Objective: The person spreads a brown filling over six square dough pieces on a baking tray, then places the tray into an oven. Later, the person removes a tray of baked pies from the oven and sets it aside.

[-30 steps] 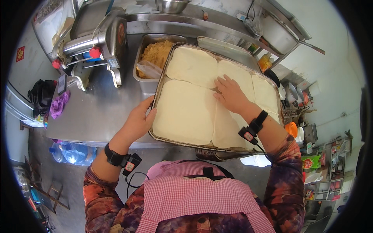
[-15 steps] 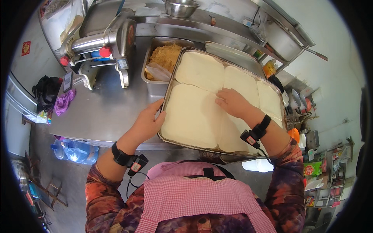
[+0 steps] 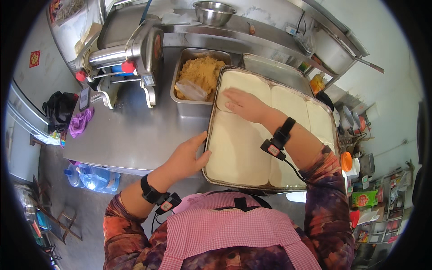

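A wide dark-rimmed baking tray (image 3: 238, 185) holds several pale, flat dough sheets (image 3: 238, 146) laid edge to edge. My right hand (image 3: 246, 105) lies flat, fingers stretched out, on the far-left sheet close to its near edge. Beside the tray's left rim is my left hand (image 3: 185, 155), with its fingers extended and the thumb apart. Its fingertips meet the rim; whether they press on it cannot be made out. Just beyond the tray's left side stands a steel pan (image 3: 193, 108) of crumbly yellow filling (image 3: 202, 72), with a clear plastic bag (image 3: 191, 90) on top.
A dough roller machine (image 3: 130, 58) with red knobs stands at the back left of the steel table (image 3: 130, 139). A second tray (image 3: 274, 67) lies behind the dough tray. On the shelf above is a steel bowl (image 3: 214, 13). A purple cloth (image 3: 81, 121) and phone (image 3: 84, 99) lie at the left edge.
My right hand has slid left and away from me, from the middle of the sheets to the far-left one. In the picture, the tray and table sit slightly farther right and lower.
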`<state>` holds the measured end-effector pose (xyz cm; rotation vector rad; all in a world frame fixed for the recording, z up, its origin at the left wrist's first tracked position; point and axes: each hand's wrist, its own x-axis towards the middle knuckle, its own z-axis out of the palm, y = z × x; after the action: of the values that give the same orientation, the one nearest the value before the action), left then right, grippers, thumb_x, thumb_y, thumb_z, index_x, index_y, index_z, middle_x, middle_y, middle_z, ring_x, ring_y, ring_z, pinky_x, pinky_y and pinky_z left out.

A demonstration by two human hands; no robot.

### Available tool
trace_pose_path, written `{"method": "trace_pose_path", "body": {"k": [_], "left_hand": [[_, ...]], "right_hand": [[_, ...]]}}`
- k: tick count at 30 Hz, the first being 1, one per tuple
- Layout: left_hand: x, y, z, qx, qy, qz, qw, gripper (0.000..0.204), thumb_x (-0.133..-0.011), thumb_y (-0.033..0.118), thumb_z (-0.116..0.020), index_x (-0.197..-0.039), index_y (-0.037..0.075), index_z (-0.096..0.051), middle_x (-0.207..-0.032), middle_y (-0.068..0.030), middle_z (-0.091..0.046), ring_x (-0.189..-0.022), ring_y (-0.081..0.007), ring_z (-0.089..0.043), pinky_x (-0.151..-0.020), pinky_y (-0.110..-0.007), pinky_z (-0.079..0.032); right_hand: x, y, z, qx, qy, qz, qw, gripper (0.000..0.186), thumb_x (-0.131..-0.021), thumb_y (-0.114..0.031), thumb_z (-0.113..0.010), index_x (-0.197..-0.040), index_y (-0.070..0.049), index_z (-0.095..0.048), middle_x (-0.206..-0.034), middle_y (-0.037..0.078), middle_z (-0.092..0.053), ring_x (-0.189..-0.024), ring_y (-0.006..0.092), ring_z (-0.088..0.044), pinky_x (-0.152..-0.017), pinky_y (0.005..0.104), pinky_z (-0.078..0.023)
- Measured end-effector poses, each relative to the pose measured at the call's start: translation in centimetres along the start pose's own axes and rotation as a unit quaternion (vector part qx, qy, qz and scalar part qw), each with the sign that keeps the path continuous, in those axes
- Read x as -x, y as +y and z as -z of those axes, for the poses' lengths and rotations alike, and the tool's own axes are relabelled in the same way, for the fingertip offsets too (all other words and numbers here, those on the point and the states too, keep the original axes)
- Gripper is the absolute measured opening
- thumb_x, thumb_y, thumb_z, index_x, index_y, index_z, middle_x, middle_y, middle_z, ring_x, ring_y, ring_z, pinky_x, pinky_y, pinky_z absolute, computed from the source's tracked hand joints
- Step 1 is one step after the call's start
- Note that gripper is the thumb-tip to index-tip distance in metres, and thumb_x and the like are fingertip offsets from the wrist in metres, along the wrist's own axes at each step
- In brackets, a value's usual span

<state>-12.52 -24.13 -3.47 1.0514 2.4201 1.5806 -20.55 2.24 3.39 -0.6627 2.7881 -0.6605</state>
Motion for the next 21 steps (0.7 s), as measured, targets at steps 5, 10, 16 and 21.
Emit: {"method": "trace_pose_path", "body": {"k": [5,10,16,21], "left_hand": [[0.3,0.8,-0.3,-0.009,-0.019,0.021,1.000,0.057,-0.086,0.019,-0.063,-0.131,-0.010,-0.045,-0.116,-0.0307,-0.058,-0.104,-0.0396,-0.061,-0.090,-0.042,-0.048],[0.1,0.8,-0.4,-0.006,-0.012,0.010,1.000,0.058,-0.085,0.019,-0.062,-0.131,-0.011,-0.044,-0.113,-0.0322,-0.058,-0.100,-0.0418,-0.060,-0.088,-0.044,-0.049],[0.5,0.5,-0.7,-0.019,-0.003,-0.005,1.000,0.058,-0.086,0.020,-0.061,-0.131,-0.012,-0.043,-0.114,-0.0332,-0.058,-0.105,-0.0439,-0.059,-0.093,-0.044,-0.047],[0.5,0.3,-0.9,-0.019,-0.005,0.018,1.000,0.059,-0.085,0.019,-0.062,-0.132,-0.011,-0.042,-0.115,-0.0334,-0.057,-0.109,-0.0435,-0.058,-0.096,-0.043,-0.046]], "right_hand": [[-2.7,1.5,0.3,0.215,0.029,0.038,0.975,0.046,-0.097,-0.033,-0.046,-0.126,0.002,-0.054,-0.129,0.021,-0.052,-0.128,0.0355,-0.043,-0.106,0.0409,-0.035],[-1.4,6.9,1.6,0.188,0.130,-0.155,0.961,0.046,-0.096,-0.033,-0.047,-0.122,0.004,-0.056,-0.135,0.021,-0.049,-0.129,0.0372,-0.042,-0.107,0.0417,-0.035],[2.5,13.0,4.7,0.026,0.202,-0.198,0.959,0.057,-0.098,-0.042,-0.045,-0.133,0.003,-0.050,-0.135,0.022,-0.052,-0.128,0.0349,-0.046,-0.109,0.0375,-0.034],[7.8,10.9,6.1,0.009,0.211,-0.278,0.937,0.054,-0.097,-0.035,-0.049,-0.135,0.004,-0.047,-0.132,0.025,-0.053,-0.129,0.0367,-0.045,-0.109,0.0381,-0.034]]}}
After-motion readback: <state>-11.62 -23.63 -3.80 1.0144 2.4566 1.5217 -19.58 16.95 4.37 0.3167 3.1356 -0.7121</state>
